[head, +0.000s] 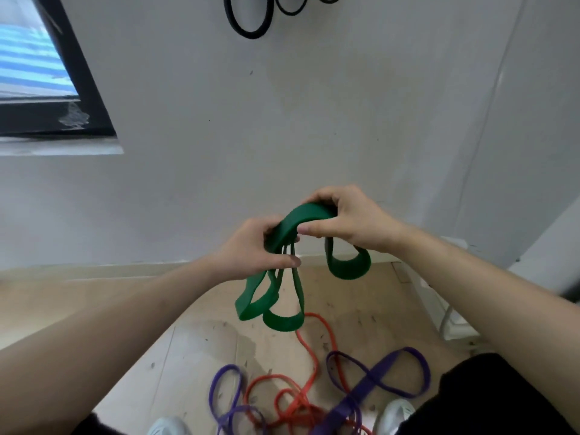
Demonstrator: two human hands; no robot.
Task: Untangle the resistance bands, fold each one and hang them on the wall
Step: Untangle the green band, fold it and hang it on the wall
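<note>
Hands: both were raised in front of the wall [314, 120], close together, sharing one item.

Left hand [251, 246]: fingers and thumb were curled round the green band [301, 216], pinching several gathered strands at the lower end of its arch.

Right hand [348, 221]: it sat higher and just to the right, fingers curled over the top of the arch and thumb pressed under it.

Green band: wide and flat, it was held in the air between the hands. Two folded loops hung below the left hand and one shorter loop below the right.

Red band [301, 409]: thin, it lay in tangled coils on the floor [188, 340], directly under the hands.

Purple band [379, 373]: broad, it lay twisted into a figure eight on the floor, right of the red coils and crossing them at its near end.

Thinner purple band [212, 392]: it lay looped on the floor at the left of the red coils, overlapping them.

Black bands [248, 34]: they hung as loops high on the wall, cut off by the top edge.

Window [47, 73]: dark-framed, upper left.

White shoes [395, 416]: one stood on each side of the floor pile, at the bottom edge.
</note>
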